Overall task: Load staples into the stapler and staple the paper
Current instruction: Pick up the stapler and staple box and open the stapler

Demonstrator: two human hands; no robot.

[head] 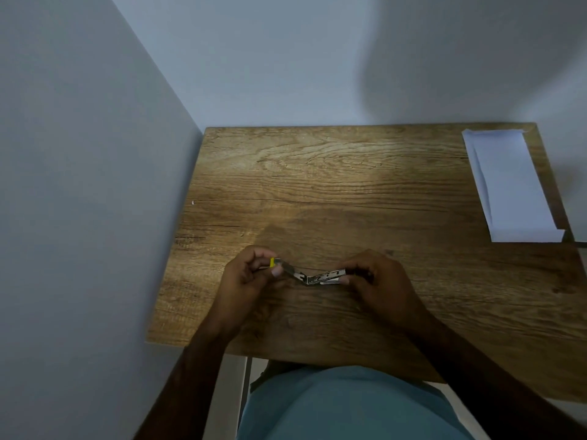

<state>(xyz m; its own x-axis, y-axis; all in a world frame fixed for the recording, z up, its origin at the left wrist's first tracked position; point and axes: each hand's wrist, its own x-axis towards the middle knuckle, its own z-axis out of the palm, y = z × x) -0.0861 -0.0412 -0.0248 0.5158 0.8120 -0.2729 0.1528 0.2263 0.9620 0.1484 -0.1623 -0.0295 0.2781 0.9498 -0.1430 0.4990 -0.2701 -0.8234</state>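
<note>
A small metal stapler (309, 277) is swung wide open into a shallow V just above the wooden table (333, 185), near its front edge. My left hand (246, 281) grips the left half, whose end has a yellow tip (272, 262). My right hand (379, 281) pinches the right half, and its far end is hidden under my fingers. I cannot tell whether staples lie in the channel. A folded white paper (508, 185) lies flat at the table's far right, well apart from both hands.
Grey walls close in on the table's left and far sides. A tiny white speck (193, 202) sits at the table's left edge. My torso in a teal shirt (343, 408) is at the near edge.
</note>
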